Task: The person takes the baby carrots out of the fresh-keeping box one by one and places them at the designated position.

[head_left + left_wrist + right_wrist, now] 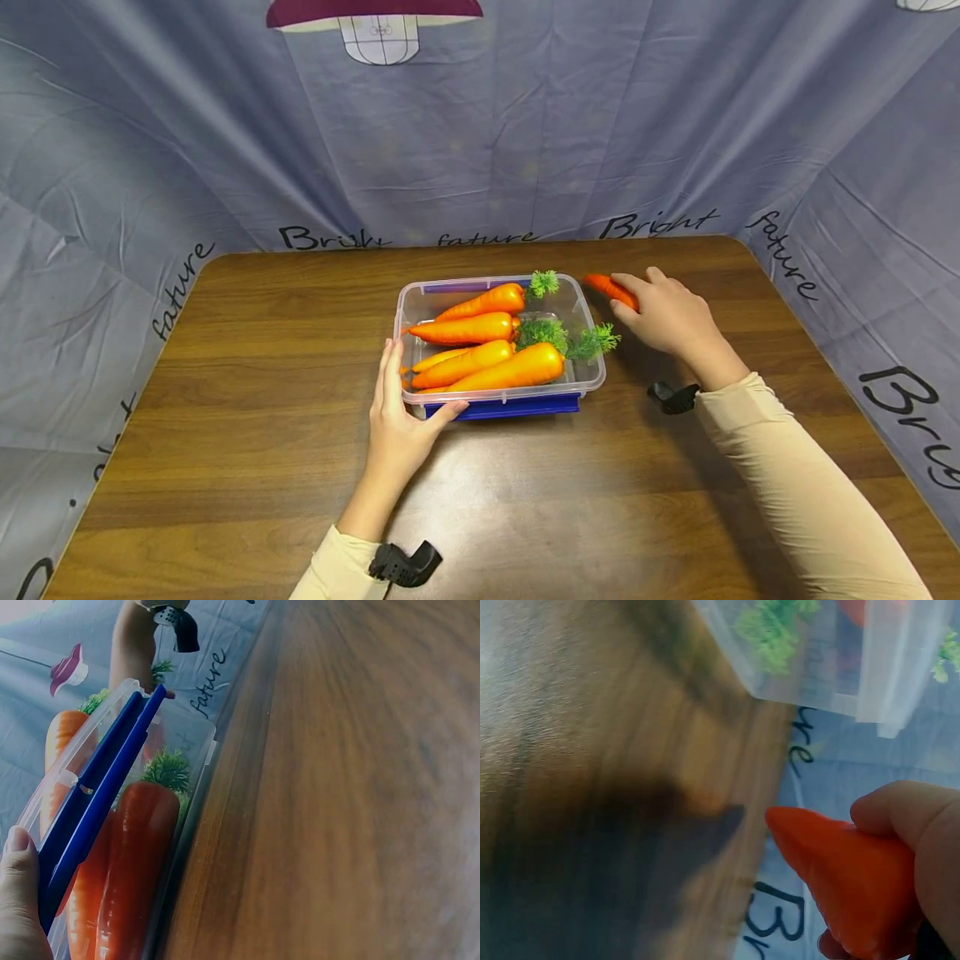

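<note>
A clear plastic box (pixel 592 381) with blue side latches (pixel 502 407) stands on the table, holding several orange carrots (pixel 468 329) with green leafy tops (pixel 543 333). My left hand (pixel 397 425) rests against its near left corner, fingers straight along the left wall and thumb on the front rim. In the left wrist view the thumb (pixel 19 885) lies beside the blue latch. To the right of the box, my right hand (pixel 663 312) grips another carrot (pixel 609 290), tip pointing toward the box. The right wrist view shows this carrot (pixel 840 870) above the table, its thick end hidden in the hand.
The brown wooden table (pixel 285 433) extends around the box on every side. Grey-blue fabric (pixel 487 150) printed with lamps and lettering hangs behind and at both sides. One leafy top (pixel 596 340) sticks out over the box's right rim. A black camera mount sits on each wrist.
</note>
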Demonstrator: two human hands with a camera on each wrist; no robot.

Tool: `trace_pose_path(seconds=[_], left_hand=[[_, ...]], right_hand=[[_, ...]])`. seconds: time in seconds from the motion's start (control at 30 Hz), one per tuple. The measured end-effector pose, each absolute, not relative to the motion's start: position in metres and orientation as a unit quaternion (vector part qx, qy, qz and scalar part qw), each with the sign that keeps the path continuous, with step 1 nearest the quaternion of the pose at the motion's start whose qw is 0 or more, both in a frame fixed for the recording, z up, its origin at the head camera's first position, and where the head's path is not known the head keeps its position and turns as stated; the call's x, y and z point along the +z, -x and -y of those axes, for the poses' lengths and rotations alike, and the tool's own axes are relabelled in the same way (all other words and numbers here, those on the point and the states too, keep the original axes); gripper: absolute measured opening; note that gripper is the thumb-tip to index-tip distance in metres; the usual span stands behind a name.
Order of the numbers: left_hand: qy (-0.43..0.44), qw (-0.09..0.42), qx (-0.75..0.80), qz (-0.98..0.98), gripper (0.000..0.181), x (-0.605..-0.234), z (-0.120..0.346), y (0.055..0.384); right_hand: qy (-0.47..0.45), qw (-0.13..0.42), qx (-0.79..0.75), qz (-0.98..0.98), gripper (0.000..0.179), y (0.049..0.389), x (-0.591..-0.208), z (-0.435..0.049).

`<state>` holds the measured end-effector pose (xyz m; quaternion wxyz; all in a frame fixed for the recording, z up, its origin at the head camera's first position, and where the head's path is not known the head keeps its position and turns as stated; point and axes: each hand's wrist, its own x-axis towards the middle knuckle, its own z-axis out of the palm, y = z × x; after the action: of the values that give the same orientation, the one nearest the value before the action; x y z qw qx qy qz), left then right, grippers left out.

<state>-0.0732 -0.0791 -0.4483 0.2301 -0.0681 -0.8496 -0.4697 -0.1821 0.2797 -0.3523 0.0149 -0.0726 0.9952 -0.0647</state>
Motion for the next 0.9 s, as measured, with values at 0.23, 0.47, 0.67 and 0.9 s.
trace_pose_path(seconds=[0.23, 0.47, 0.67, 0.9], left_hand=[[0.068, 0.229, -0.474, 0.847, 0.114, -0.450, 0.079, 0.074], [0.062, 0.219, -0.492, 0.840, 0.112, -0.451, 0.080, 0.074], [0.047, 0.193, -0.518, 0.832, 0.113, -0.451, 0.080, 0.073], [0.036, 0.155, -0.551, 0.819, 0.112, -0.452, 0.079, 0.074]], right_hand=[[0.067, 0.051, -0.053, -0.995, 0.056, 0.183, -0.367, -0.283], [0.063, 0.105, -0.059, -0.991, 0.065, 0.187, -0.375, -0.285], [0.074, 0.141, -0.061, -0.985, 0.073, 0.192, -0.382, -0.285], [0.079, 0.171, -0.057, -0.980, 0.081, 0.195, -0.389, -0.287]])
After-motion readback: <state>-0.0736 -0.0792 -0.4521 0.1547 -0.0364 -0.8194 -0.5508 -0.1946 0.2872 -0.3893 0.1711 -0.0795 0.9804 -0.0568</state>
